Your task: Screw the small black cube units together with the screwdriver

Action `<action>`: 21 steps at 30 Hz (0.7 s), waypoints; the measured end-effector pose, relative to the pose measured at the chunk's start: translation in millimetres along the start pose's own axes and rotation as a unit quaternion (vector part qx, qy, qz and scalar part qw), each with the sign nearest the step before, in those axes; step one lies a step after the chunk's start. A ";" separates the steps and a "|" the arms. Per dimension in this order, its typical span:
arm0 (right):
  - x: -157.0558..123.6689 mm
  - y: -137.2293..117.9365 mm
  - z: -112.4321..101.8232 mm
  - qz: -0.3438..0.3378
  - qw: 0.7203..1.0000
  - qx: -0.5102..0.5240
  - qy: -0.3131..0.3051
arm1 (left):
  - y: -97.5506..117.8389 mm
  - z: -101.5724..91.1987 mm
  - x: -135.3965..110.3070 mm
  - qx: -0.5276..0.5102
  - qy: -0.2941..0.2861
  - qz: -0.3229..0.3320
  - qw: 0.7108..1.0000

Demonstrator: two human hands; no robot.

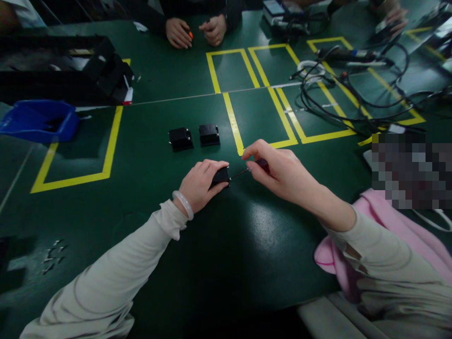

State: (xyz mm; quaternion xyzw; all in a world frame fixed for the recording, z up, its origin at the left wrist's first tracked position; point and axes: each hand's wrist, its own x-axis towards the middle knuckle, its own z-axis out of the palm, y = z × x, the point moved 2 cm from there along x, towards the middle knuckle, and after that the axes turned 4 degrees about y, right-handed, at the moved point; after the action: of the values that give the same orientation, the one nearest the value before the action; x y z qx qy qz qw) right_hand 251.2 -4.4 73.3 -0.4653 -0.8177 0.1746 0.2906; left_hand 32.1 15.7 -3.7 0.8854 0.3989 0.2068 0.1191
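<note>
My left hand is closed over a small black box, pressing it on the green table. Its right end, with small bright screws at the corners, shows between my thumb and fingers. In my right hand is a screwdriver with a dark handle, held between thumb and fingers. The thin shaft points left, its tip at the box's right end. Two similar black boxes, one on the left and another beside it, sit just beyond my left hand.
Loose screws lie at the lower left. A blue bin and a black tray stand at the far left. Cables coil at the right, and pink cloth lies by my right arm. Another person's hands rest across the table.
</note>
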 end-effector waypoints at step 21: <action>-0.9 -1.8 0.2 0.026 0.999 -0.028 0.001 | 1.3 -1.7 1.1 0.005 -0.004 -0.003 1.000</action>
State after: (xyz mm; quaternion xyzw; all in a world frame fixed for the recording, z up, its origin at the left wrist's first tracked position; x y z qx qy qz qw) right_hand 250.2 -6.1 73.9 -0.4944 -0.8098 0.1587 0.2732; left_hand 32.8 15.8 -1.4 0.8856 0.4020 0.2013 0.1169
